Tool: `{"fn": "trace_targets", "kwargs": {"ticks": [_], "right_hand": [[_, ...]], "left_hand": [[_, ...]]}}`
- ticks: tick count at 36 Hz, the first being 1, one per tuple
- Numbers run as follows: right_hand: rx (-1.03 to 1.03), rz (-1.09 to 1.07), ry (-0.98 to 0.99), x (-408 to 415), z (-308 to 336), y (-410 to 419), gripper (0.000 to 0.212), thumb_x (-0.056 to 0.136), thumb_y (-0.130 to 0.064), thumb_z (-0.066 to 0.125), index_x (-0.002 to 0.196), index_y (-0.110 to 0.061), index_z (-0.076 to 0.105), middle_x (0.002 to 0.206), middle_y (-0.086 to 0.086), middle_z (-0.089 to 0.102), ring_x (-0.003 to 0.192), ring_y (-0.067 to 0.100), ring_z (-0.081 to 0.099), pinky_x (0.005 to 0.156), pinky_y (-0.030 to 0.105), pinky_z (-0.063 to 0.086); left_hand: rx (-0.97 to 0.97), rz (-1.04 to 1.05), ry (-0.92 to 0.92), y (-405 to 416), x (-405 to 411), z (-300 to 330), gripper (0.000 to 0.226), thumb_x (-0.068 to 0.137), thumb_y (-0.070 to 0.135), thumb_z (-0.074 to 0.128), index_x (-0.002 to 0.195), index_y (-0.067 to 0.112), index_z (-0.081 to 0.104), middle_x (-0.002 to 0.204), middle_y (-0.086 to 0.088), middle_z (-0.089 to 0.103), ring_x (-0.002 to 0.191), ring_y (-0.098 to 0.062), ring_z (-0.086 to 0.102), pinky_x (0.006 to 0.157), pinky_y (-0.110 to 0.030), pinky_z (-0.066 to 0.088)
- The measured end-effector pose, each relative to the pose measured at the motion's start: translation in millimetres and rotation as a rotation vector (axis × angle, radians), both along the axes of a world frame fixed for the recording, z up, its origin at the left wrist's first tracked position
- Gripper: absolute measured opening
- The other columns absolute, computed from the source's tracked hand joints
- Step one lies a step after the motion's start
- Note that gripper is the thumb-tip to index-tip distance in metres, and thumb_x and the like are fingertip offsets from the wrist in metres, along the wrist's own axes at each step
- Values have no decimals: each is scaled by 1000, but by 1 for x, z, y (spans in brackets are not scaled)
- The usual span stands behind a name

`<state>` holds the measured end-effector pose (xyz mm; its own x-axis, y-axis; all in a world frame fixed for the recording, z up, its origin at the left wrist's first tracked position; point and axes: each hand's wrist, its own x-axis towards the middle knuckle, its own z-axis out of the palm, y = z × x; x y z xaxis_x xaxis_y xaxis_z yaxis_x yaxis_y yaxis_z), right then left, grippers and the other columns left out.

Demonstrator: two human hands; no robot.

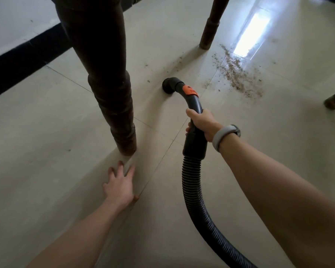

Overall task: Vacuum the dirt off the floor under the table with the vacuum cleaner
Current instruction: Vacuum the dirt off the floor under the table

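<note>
Around the black curved handle [194, 120] of the vacuum cleaner, the right hand [202, 123] curls its fingers tight, thumb on top, a grey band [223, 135] on the wrist. From the grip, the nozzle [169, 86] points toward 11 o'clock, mouth down at the floor [46, 180], and the ribbed hose [196, 200] trails back toward 5 o'clock. Dirt [238, 76] lies scattered at 2 o'clock from the nozzle, apart from it. The left hand [120, 185] presses spread fingers flat on the tiles, just short of a dark table leg [108, 89] at its 12 o'clock.
</note>
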<state>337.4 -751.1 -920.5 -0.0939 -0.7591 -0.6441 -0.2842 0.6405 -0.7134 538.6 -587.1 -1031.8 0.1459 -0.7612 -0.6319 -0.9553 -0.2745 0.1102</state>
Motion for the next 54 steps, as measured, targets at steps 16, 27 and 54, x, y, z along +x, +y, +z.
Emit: {"fn": "trace_targets", "kwargs": {"ticks": [16, 27, 54], "right_hand": [[55, -26, -187, 58, 6, -25, 20, 95, -24, 56, 97, -7, 44, 70, 7, 53, 54, 16, 56, 58, 32, 56], [-96, 157, 163, 49, -3, -32, 20, 94, -23, 48, 108, -10, 41, 71, 4, 53, 57, 16, 57, 84, 39, 57], [-145, -30, 477, -80, -12, -3, 41, 95, -31, 50, 127, -9, 37, 97, 10, 57, 57, 19, 61, 47, 26, 43]], "left_hand": [[-4, -6, -28, 0, -1, 1, 106, 77, 45, 72, 151, 33, -3, 157, -3, -7, 144, -35, 2, 103, -51, 37], [-9, -1, -35, 1, -2, 3, 103, 80, 42, 71, 151, 33, -3, 157, -5, -9, 144, -36, 1, 104, -51, 35], [20, -194, -14, -9, -57, 3, 92, 88, 42, 62, 152, 32, -3, 159, -9, -17, 145, -40, -11, 113, -53, 22]]}}
